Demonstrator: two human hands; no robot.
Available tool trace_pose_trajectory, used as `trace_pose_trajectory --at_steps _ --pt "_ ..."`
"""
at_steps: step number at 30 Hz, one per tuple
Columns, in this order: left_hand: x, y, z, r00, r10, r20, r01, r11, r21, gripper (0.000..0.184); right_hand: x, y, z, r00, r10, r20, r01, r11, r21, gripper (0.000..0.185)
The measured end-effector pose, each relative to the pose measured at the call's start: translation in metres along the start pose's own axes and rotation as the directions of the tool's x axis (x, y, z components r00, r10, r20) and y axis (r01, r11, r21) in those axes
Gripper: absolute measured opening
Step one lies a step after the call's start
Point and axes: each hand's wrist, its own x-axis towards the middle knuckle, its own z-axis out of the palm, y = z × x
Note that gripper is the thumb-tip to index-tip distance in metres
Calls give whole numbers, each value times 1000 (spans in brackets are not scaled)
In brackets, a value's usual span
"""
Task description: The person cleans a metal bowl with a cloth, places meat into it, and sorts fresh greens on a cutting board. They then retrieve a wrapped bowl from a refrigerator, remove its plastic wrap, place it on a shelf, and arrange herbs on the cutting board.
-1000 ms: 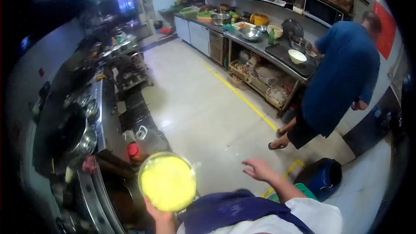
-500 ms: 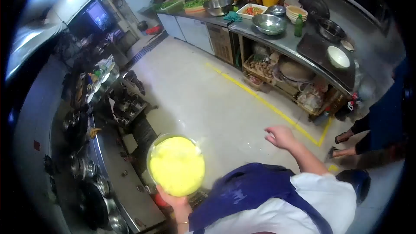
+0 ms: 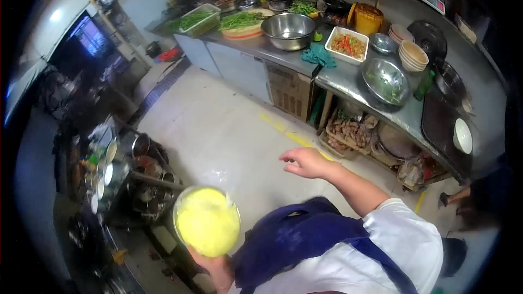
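A round clear container (image 3: pixel 208 222) with bright yellow contents is held at the lower left of the view. My left hand (image 3: pixel 211 264) grips it from below, its fingers mostly hidden behind it. Over the floor in the middle, my right hand (image 3: pixel 306 162) hangs free, fingers apart and holding nothing. The steel counter (image 3: pixel 348 80) beyond it bears a steel bowl of greens (image 3: pixel 385 81), a white tray of red and orange food (image 3: pixel 347 45) and a teal cloth (image 3: pixel 319 55).
At the left stands a rack with cups (image 3: pixel 109 173). Under the counter are baskets of food (image 3: pixel 348 133). A large steel bowl (image 3: pixel 289 31) and a basket of greens (image 3: pixel 242 20) stand farther back. A person's foot (image 3: pixel 445 200) shows at the right.
The view has swung right and nearer the back counter. The other person has slid almost out of view at the right. The yellow container stays in my left hand; my right hand remains empty.
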Motion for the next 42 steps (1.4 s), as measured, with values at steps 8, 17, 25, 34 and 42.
trace_pose_trajectory --at_steps 8,17,25,34,42 --pt "325 -82 226 869 -390 305 481 810 -336 67 154 188 -78 781 618 -85 -278 467 839 26" --pt "525 -190 383 792 -572 213 587 809 -10 72 435 360 -146 588 791 169 299 -406 864 66" --pt "663 -259 461 536 -814 223 814 569 117 65 480 421 -192 468 871 152 439 -378 815 40" --pt "746 -381 539 -54 -965 256 947 31 320 56 452 389 -192 -49 998 38 674 4 739 59" --pt "768 -389 543 490 -511 707 -339 635 694 56 478 333 -112 60 762 -644 -336 623 706 18"
